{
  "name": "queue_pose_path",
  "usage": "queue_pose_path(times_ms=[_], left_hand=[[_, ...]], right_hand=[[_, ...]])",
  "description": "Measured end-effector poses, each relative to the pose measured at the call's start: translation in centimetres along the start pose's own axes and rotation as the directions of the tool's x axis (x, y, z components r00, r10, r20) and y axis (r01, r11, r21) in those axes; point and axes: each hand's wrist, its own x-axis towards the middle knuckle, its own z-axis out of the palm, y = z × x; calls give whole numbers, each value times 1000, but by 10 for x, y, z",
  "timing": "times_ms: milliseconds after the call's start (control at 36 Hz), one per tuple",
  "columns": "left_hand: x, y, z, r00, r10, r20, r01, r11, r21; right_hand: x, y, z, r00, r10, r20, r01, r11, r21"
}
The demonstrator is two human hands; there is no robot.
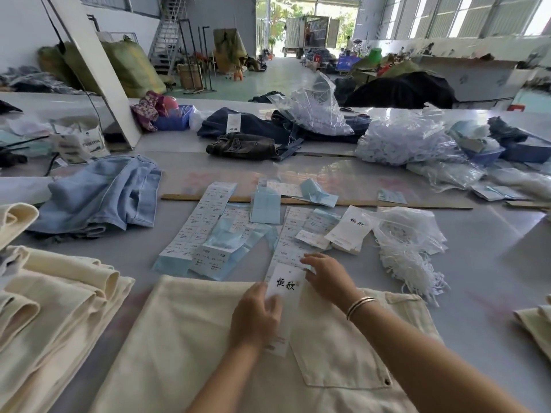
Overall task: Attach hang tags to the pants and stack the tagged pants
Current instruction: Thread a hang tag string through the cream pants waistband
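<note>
White hang tag between both hands.
</note>
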Motion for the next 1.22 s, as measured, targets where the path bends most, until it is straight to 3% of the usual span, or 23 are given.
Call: queue_pose_path(times_ms=[111, 278, 444, 528, 806, 861, 972, 1083, 1222], left_hand=[[1, -3, 4, 988, 120, -92, -106, 984, 141], [1, -2, 5, 957, 289, -39, -264, 916, 302], [6, -8, 13, 955, 278, 100, -295, 866, 404], [8, -11, 16, 960, 210, 183, -271, 858, 436], [9, -8, 16, 969, 162, 189, -232, 866, 443], [9, -8, 15, 969, 163, 185, -230, 868, 440], [8, -5, 12, 972, 144, 186, -208, 896, 392], [9, -6, 11, 983, 130, 132, -164, 941, 297], [8, -4, 6, 997, 65, 36, -65, 998, -16]], right_hand=[[11, -1, 12, 997, 10, 76, -9, 1000, -17], [8, 1, 21, 999, -32, 42, 35, 997, -70], [8, 4, 25, 991, -132, -16, 124, 964, -237], [8, 5, 27, 992, -110, -60, 97, 977, -188], [16, -3, 22, 981, 194, -19, -186, 962, 199], [19, -4, 22, 960, 278, -20, -252, 896, 366], [24, -2, 8, 883, 464, -67, -294, 659, 692], [19, 5, -19, 782, 617, -88, -160, 336, 928], [-17, 6, -44, 734, 679, 13, 12, -32, 999]])
